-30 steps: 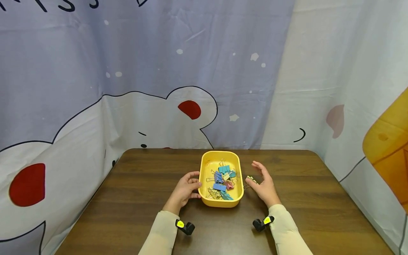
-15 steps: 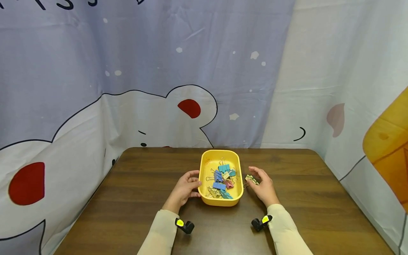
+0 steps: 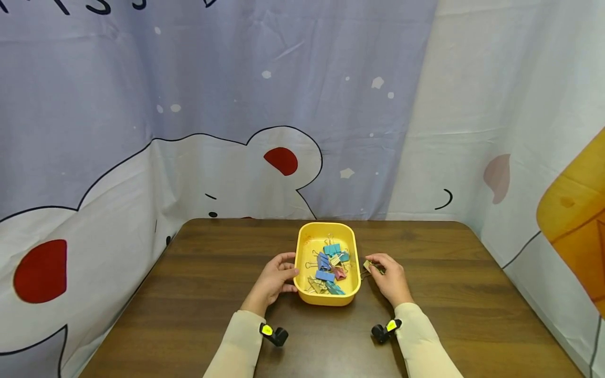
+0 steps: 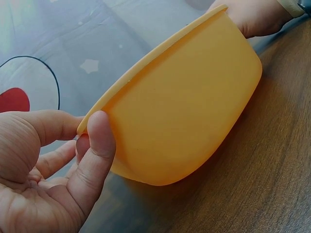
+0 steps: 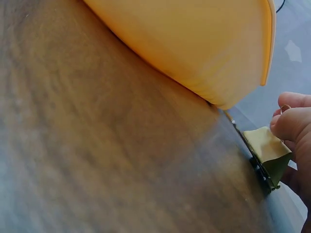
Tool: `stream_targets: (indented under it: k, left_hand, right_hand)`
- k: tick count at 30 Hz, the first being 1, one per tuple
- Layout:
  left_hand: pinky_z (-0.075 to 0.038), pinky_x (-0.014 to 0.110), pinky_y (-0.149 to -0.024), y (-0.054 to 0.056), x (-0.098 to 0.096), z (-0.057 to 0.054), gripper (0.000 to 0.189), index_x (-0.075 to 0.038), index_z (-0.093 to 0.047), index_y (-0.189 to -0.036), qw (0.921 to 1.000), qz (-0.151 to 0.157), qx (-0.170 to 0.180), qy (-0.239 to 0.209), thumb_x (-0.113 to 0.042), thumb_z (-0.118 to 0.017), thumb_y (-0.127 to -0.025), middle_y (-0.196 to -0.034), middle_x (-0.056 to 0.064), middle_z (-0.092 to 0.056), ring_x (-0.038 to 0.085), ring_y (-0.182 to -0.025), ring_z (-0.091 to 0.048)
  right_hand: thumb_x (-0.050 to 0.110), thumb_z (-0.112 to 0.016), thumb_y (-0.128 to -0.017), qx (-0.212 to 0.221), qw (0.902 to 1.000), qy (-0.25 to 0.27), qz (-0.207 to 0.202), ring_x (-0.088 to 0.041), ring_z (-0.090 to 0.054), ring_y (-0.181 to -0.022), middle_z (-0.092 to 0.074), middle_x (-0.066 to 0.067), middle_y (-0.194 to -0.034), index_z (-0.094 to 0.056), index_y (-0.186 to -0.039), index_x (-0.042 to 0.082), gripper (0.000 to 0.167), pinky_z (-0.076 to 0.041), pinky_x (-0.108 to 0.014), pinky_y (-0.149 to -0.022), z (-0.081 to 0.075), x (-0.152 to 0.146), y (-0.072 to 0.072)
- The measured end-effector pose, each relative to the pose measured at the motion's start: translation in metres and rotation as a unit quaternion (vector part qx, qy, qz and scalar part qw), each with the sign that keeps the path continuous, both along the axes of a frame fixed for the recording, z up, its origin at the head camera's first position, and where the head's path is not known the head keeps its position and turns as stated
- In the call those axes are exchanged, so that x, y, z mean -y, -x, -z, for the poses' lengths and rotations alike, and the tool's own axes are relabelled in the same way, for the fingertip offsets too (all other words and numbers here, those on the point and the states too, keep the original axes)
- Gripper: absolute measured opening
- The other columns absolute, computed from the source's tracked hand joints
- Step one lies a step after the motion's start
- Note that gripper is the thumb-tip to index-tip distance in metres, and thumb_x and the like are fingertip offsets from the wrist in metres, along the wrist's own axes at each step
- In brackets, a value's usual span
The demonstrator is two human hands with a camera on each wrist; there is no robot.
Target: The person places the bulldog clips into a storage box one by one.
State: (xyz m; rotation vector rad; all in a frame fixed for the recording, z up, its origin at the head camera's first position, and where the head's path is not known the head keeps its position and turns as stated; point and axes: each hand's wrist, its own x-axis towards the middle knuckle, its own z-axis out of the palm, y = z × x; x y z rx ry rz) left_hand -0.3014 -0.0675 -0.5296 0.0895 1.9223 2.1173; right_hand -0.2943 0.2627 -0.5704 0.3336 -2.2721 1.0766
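Observation:
My left hand (image 3: 271,281) holds the left rim of a yellow plastic tub (image 3: 326,301), with fingertips on both sides of that rim in the left wrist view. Several binder clips lie in a loose pile in the tub: blue clips (image 3: 325,276), teal ones (image 3: 332,250), yellow ones and a red clip (image 3: 340,273). Just beyond the tub's right wall, my right hand (image 3: 393,282) pinches a wire handle of a yellow binder clip (image 5: 265,144) between thumb and finger. This clip is low over the table, its other handle pointing toward the tub.
The tub stands on a dark brown wooden table (image 3: 189,325). A printed curtain (image 3: 212,79) hangs behind the table's far edge and along its sides. Each sleeve carries a small black wrist camera (image 3: 274,334).
My right hand's fingers have come down and closed on the yellow binder clip beside the tub. The left hand and the tub stay in place.

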Motion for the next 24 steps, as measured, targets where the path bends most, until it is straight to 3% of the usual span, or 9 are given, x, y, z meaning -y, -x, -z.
stream_targets:
  k: [8,13,17,24]
  left_hand:
    - [-0.060,0.030,-0.055,-0.001,0.001,0.000,0.052,-0.004,-0.044,-0.147,1.0000,0.002,0.003,0.000,0.000,-0.061,-0.098,-0.115,0.022,-0.058,0.023,-0.082,-0.065]
    - [-0.060,0.029,-0.054,0.000,0.001,0.000,0.053,-0.003,-0.043,-0.147,1.0000,0.004,0.000,0.000,0.001,-0.061,-0.097,-0.109,0.017,-0.059,0.024,-0.081,-0.065]
    - [-0.060,0.029,-0.054,0.001,0.001,0.001,0.053,-0.003,-0.044,-0.146,1.0000,0.004,0.005,0.000,0.002,-0.061,-0.097,-0.105,0.014,-0.059,0.023,-0.081,-0.065]
    - [-0.060,0.029,-0.054,0.001,0.000,0.000,0.053,-0.003,-0.044,-0.147,1.0000,0.004,0.003,-0.001,0.002,-0.061,-0.097,-0.105,0.013,-0.059,0.024,-0.082,-0.065]
  right_hand:
    - [-0.007,-0.072,-0.088,0.001,0.9986,0.037,0.039,-0.028,-0.071,-0.092,-0.074,-0.011,-0.104,-0.076,-0.106,0.004,0.021,-0.050,-0.007,-0.077,-0.001,0.000,-0.001]
    - [-0.002,-0.070,-0.093,0.043,0.9919,0.093,0.075,-0.027,-0.072,-0.092,-0.075,-0.012,-0.104,-0.076,-0.108,0.004,0.017,-0.047,-0.003,-0.073,-0.004,0.000,-0.002]
    - [0.001,-0.067,-0.095,0.090,0.9798,0.158,0.084,-0.016,-0.072,-0.086,-0.075,-0.016,-0.103,-0.076,-0.107,0.001,0.014,-0.050,-0.007,-0.070,-0.007,-0.001,-0.003]
    - [-0.001,-0.065,-0.096,0.144,0.9451,0.281,0.083,0.000,-0.067,-0.082,-0.072,-0.022,-0.110,-0.072,-0.109,-0.004,0.016,-0.055,-0.012,-0.073,-0.010,-0.003,-0.003]
